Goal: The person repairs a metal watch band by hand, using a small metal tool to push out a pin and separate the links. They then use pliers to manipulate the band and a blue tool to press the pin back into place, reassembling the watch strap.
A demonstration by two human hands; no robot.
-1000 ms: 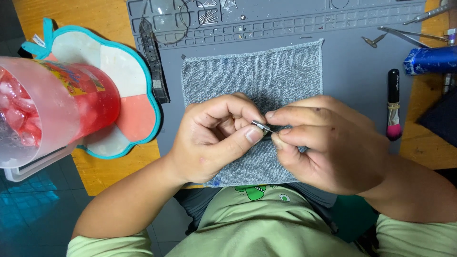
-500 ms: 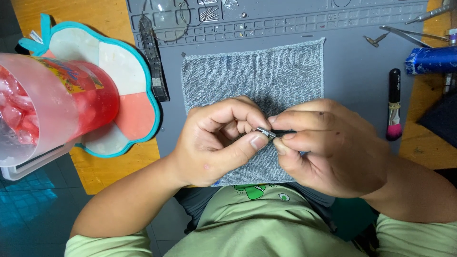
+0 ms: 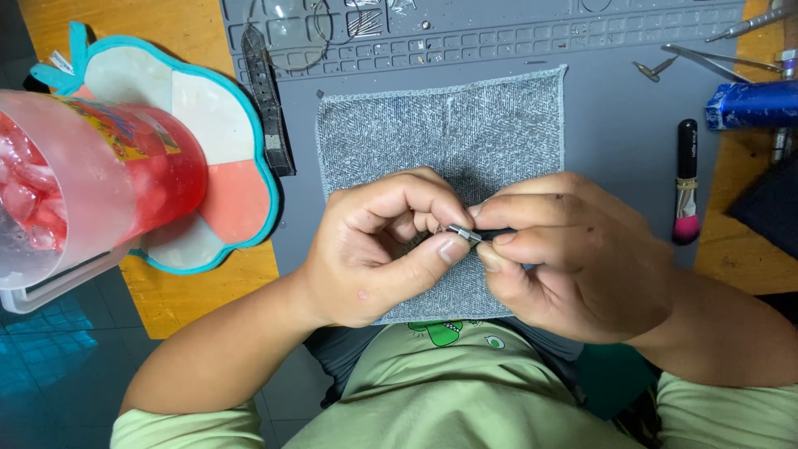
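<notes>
Both hands meet over a grey cloth (image 3: pixel 449 133) that lies on a grey work mat (image 3: pixel 615 116). My right hand (image 3: pixel 573 258) grips a thin dark tool (image 3: pixel 467 234) with a metal tip, pinched between thumb and forefinger. My left hand (image 3: pixel 382 249) curls its fingers around a very small part at the tool's tip; the part itself is hidden by the fingers. The tool's tip touches the left thumb and forefinger.
A plastic cup of red iced drink (image 3: pixel 83 191) stands on a teal-rimmed coaster (image 3: pixel 208 125) at the left. A black watch strap (image 3: pixel 268 100) lies at the mat's left edge. A pink-tipped brush (image 3: pixel 686 183), tweezers (image 3: pixel 715 58) and a blue tube (image 3: pixel 752 104) lie at the right.
The hands stay together over the cloth; the fingers have shifted slightly around the tool's tip. Nothing else has moved.
</notes>
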